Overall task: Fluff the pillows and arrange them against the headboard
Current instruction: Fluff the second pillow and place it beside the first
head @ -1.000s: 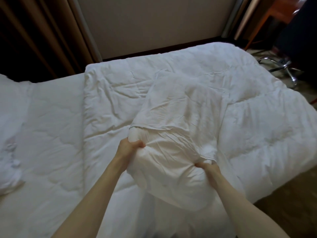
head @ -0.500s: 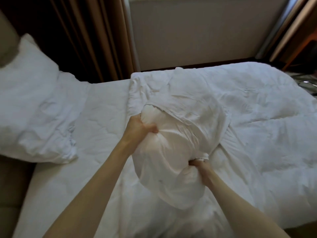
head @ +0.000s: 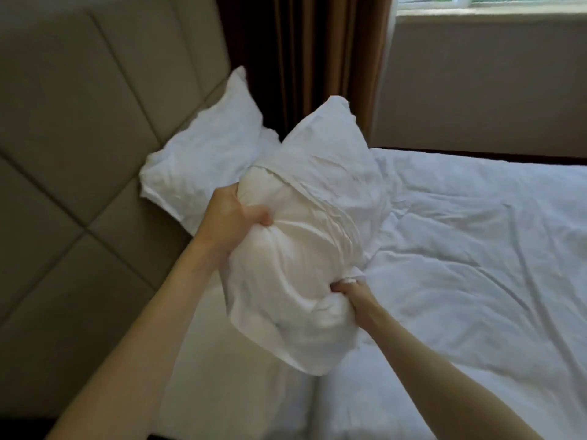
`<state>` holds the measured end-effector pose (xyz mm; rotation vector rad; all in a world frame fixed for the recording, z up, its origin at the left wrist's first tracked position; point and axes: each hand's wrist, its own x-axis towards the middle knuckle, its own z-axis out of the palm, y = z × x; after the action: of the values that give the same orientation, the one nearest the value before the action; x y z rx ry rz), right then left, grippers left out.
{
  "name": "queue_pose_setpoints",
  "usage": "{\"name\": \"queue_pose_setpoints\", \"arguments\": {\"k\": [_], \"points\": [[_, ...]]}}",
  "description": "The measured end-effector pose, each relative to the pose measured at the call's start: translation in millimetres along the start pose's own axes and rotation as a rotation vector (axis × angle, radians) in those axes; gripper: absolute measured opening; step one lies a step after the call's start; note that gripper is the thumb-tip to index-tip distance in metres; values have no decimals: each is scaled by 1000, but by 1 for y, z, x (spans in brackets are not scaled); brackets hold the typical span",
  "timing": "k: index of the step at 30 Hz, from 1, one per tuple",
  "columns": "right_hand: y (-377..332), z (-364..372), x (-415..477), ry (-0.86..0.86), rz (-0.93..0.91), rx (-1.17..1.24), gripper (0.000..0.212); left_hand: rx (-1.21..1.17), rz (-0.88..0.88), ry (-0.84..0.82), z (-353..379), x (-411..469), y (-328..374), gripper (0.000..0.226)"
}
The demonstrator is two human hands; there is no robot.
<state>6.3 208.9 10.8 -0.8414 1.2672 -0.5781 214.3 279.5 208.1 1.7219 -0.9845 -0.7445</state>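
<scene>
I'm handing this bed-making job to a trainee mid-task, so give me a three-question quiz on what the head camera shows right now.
1. True or false: the held pillow is gripped by both the left hand and the right hand.
2. Multiple choice: where is the second pillow? A) on the floor B) leaning against the headboard C) under the duvet
3. Fill in: behind the pillows, beside the window, hangs a brown ____.

Key: 1 true. 2 B. 3 curtain.
</scene>
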Motion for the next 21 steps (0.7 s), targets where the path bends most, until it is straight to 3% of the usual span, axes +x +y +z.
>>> {"name": "queue_pose_setpoints", "arguments": {"k": [3, 8, 11, 15, 21], "points": [[2, 60, 2, -82, 34, -66, 14, 49, -6, 75, -53, -1, -9, 25], [16, 161, -3, -262, 129, -184, 11, 148, -102, 255, -143, -13, -33, 42], [37, 204, -11, -322, 196, -240, 46, 137, -174, 333, -185, -35, -56, 44], [78, 222, -21, -393, 287, -370, 58, 306, -281, 297, -209, -58, -86, 56], [96, 209, -22, -410, 405, -574, 38, 519, -411, 278, -217, -56, -124, 74]]}}
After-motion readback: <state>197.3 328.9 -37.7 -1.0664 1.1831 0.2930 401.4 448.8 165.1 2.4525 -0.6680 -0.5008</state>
